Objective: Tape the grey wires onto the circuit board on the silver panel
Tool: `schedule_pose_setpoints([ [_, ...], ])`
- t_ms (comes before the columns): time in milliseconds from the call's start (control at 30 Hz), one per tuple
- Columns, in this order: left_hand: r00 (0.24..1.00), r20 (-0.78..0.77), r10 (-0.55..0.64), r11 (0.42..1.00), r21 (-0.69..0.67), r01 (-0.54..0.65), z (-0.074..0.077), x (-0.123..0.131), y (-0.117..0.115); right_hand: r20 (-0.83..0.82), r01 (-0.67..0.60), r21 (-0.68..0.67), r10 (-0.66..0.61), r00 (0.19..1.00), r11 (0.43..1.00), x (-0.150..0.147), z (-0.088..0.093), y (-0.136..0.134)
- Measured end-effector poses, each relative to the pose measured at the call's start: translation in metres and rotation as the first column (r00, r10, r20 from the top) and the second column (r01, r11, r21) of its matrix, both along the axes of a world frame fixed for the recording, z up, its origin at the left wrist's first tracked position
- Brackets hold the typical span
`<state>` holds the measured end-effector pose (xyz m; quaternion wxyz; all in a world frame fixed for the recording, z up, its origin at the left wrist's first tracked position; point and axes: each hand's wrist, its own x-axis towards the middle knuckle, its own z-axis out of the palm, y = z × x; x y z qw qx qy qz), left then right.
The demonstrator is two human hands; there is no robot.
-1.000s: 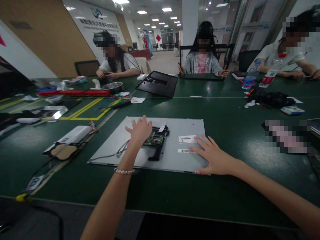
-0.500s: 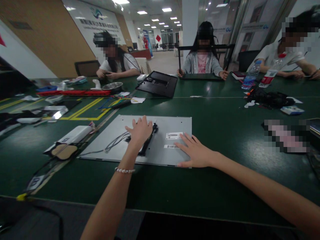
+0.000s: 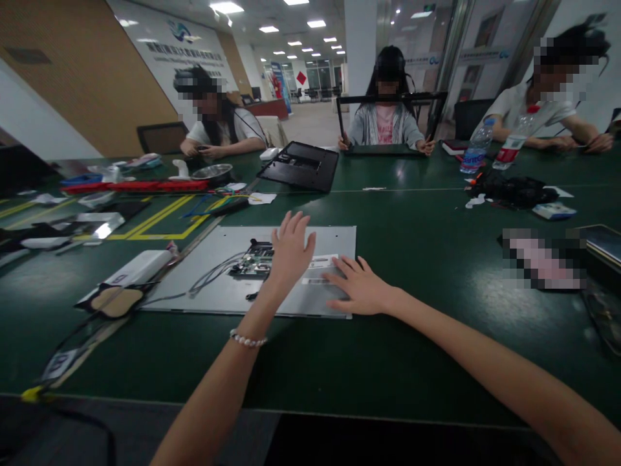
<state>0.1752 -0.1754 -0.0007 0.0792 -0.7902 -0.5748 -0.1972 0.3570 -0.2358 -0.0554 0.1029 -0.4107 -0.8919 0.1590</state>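
Shifted left across the table [image 3: 412, 259] since half a second ago: the grey metal panel [image 3: 213, 301]. Left hand [image 3: 290, 249] is now lifted clear of the circuit board [image 3: 252, 262], which it had covered.

- Nearest: bead bracelet [image 3: 247, 339] on the left wrist.
- Left hand: open, fingers spread, raised over the panel's middle, gripping nothing.
- Right hand [image 3: 356, 288]: flat, palm down on the panel's near right corner, fingers splayed; pressing rather than grasping.
- Risk, as I judge it: with only one flat palm on it, the panel could pivot or skid on the smooth tabletop. Loose cables [image 3: 213, 275] trailing off the board to the left could snag and tug the board.
- Panel: thin, flat, matt grey sheet lying in front of the person, white barcode labels [image 3: 320, 262] by the right fingers, green board on a black bracket near centre.
- Beyond: black cover [image 3: 301, 166]; a seated person holds up a black frame [image 3: 388, 98]; bottles [image 3: 476, 147] far right.
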Motion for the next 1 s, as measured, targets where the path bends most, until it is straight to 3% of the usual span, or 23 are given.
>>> schedule_pose_setpoints([
  [67, 0.973, 0.006, -0.231, 0.972, 0.036, 0.231, 0.007, 0.033, -0.028, -0.016, 0.026, 0.074, -0.025, 1.000, 0.997, -0.002, 0.000, -0.002],
  [100, 0.931, -0.005, -0.365, 0.930, 0.037, 0.365, 0.009, 0.051, -0.046, -0.022, 0.049, 0.104, -0.047, 0.999, 0.993, -0.003, 0.000, -0.002],
  [167, 0.787, -0.058, -0.614, 0.788, 0.014, 0.615, 0.011, 0.090, -0.086, -0.027, 0.096, 0.137, -0.093, 0.995, 0.986, -0.005, 0.000, -0.003],
  [233, 0.580, -0.095, -0.809, 0.585, -0.031, 0.811, 0.008, 0.126, -0.125, -0.012, 0.096, 0.122, -0.096, 0.995, 0.988, -0.005, -0.001, -0.002],
  [333, 0.360, -0.047, -0.932, 0.362, -0.055, 0.930, -0.008, 0.166, -0.167, 0.005, 0.055, 0.069, -0.055, 0.998, 0.996, -0.003, -0.002, 0.000],
  [400, 0.254, -0.014, -0.967, 0.254, -0.075, 0.964, -0.020, 0.181, -0.182, -0.003, 0.043, 0.050, -0.043, 0.999, 0.998, -0.001, -0.002, 0.002],
  [433, 0.233, 0.005, -0.972, 0.232, -0.091, 0.968, -0.024, 0.185, -0.185, -0.008, 0.039, 0.048, -0.039, 0.999, 0.998, 0.000, -0.003, 0.002],
  [500, 0.249, 0.044, -0.968, 0.241, -0.130, 0.962, -0.029, 0.186, -0.187, -0.016, 0.029, 0.047, -0.029, 0.999, 0.998, 0.001, -0.003, 0.002],
  [633, 0.320, 0.105, -0.942, 0.295, -0.199, 0.934, -0.023, 0.180, -0.183, -0.021, 0.031, 0.052, -0.030, 0.999, 0.998, 0.001, -0.004, 0.002],
  [767, 0.344, 0.145, -0.928, 0.303, -0.246, 0.921, -0.017, 0.180, -0.180, -0.031, 0.028, 0.060, -0.026, 0.999, 0.998, 0.001, -0.005, 0.002],
  [1000, 0.348, 0.191, -0.918, 0.294, -0.262, 0.919, -0.020, 0.188, -0.182, -0.031, 0.018, 0.048, -0.016, 0.999, 0.999, 0.001, -0.005, 0.003],
])
